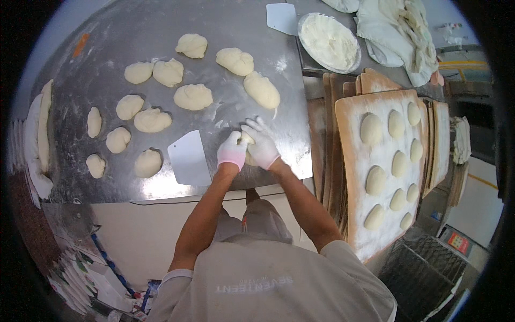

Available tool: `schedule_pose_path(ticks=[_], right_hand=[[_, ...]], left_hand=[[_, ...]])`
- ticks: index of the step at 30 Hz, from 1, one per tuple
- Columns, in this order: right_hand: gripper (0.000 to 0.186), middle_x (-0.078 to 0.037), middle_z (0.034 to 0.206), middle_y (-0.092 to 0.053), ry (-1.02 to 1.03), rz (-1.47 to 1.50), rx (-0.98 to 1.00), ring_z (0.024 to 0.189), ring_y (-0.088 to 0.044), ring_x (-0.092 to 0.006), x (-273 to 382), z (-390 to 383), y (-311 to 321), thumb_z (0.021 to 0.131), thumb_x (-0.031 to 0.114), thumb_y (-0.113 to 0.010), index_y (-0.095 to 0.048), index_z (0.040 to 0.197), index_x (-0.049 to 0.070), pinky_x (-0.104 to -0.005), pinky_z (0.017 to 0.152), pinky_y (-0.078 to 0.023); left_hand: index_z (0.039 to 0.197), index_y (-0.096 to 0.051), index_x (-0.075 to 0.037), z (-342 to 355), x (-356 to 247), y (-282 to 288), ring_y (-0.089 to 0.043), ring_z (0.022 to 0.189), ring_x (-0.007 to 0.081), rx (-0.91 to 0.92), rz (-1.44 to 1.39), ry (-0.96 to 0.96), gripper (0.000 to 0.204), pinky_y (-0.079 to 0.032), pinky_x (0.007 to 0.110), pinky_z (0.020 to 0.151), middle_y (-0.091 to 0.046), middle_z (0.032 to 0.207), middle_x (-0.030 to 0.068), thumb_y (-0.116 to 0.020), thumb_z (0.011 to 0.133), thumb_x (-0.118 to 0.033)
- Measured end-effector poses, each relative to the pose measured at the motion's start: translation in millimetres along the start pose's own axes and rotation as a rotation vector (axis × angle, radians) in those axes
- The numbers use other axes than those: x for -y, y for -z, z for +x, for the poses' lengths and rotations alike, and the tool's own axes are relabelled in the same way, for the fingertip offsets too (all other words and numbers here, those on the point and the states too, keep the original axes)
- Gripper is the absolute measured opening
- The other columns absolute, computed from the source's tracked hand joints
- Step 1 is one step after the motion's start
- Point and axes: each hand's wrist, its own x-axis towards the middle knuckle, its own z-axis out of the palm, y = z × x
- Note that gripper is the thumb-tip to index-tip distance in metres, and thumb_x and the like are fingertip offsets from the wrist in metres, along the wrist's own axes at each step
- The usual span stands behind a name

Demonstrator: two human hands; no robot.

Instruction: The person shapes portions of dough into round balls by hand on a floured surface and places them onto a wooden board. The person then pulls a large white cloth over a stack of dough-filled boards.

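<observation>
My left hand (233, 149) and my right hand (258, 140), both in white gloves with pink cuffs, are closed together around a piece of dough (247, 138) near the front of the steel worktop (225, 32); much of that dough is hidden under my fingers. Left of my hands lies a white plastic scraper (190, 159). Several uneven dough pieces (193, 97) are spread over the worktop beyond and to the left, the nearest long one (262, 92) just above my right hand.
At right, a flour-dusted board (383, 147) bearing several shaped dough pieces rests by stacked wooden boards (331, 134). Behind are an oval tub of flour (329, 40), a second scraper (281, 17) and crumpled cloths (391, 32). A rolled cloth (42, 142) lies along the worktop's left edge.
</observation>
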Motion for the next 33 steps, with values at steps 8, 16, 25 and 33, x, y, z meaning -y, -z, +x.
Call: schedule_pose_path(ticks=[8, 16, 25, 33], right_hand=[[0.055, -0.019, 0.132, -0.052, 0.047, -0.334, -0.031, 0.131, -0.042, -0.0371, -8, -10, 15, 0.073, 0.025, -0.07, -0.058, 0.122, 0.004, -0.0443, 0.109, -0.033], [0.054, -0.021, 0.128, -0.055, 0.159, -0.32, 0.007, 0.126, -0.046, -0.0383, -28, -23, 9, 0.067, 0.009, -0.068, -0.058, 0.119, 0.0, -0.0431, 0.108, -0.035], [0.041, -0.02, 0.122, -0.056, 0.02, -0.323, 0.079, 0.115, -0.053, -0.0365, -7, -37, 23, 0.072, 0.012, -0.066, -0.06, 0.111, 0.002, -0.0446, 0.099, -0.042], [0.017, -0.014, 0.102, -0.064, 0.27, -0.271, -0.233, 0.096, -0.061, -0.0339, 29, -33, 25, 0.071, 0.007, -0.063, -0.065, 0.088, 0.005, -0.0422, 0.084, -0.05]], left_hand=[[0.108, -0.061, -0.011, -5, -1, -9, -0.061, 0.09, 0.0366, 0.073, -0.01, -0.116, 0.025, -0.048, 0.042, 0.081, -0.063, 0.095, 0.0145, -0.061, 0.084, -0.017], [0.101, -0.061, -0.012, -6, -20, -14, -0.062, 0.089, 0.0334, 0.112, -0.001, -0.11, 0.018, -0.049, 0.041, 0.076, -0.063, 0.098, 0.0133, -0.058, 0.086, -0.022], [0.102, -0.06, -0.011, -29, -12, -22, -0.061, 0.094, 0.0366, 0.228, -0.078, -0.274, 0.018, -0.049, 0.042, 0.082, -0.064, 0.099, 0.0145, -0.054, 0.086, -0.013], [0.117, -0.055, 0.001, -49, 34, 74, -0.052, 0.113, 0.0362, -0.287, 0.217, 0.07, 0.043, -0.04, 0.041, 0.101, -0.056, 0.118, 0.0222, -0.065, 0.079, -0.016]])
